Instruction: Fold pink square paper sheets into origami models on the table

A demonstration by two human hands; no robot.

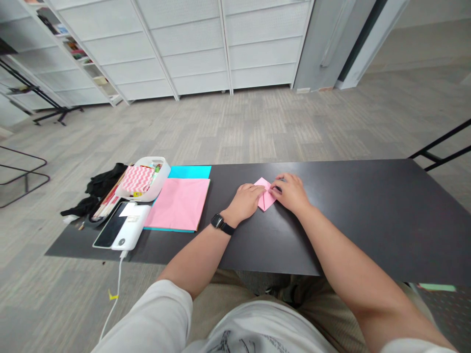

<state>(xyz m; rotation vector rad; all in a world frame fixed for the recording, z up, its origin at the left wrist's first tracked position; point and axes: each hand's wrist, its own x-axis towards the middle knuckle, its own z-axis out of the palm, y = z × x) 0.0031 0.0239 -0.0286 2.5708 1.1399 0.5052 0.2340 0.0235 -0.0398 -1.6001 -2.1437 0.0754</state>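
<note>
A small piece of folded pink origami paper (264, 202) lies on the dark table, diamond-shaped with creases meeting near its middle. My left hand (247, 199) grips its left side, fingertips pressing on the top layer and the hand closed. On the other side my right hand (290, 191) pinches the right corner between thumb and fingers, also closed. The fingers cover parts of the left and right edges, so the layers beneath cannot be made out. On my left wrist sits a black smartwatch (218, 221).
Left on the dark table (368, 220) lie pink paper sheets (180, 203) over blue sheets (191, 171). Beyond them are a white basket (162, 179) with a zigzag-patterned item, a black cloth (106, 179), a phone (110, 228) and a white power bank (130, 230) with a cable (119, 279).
</note>
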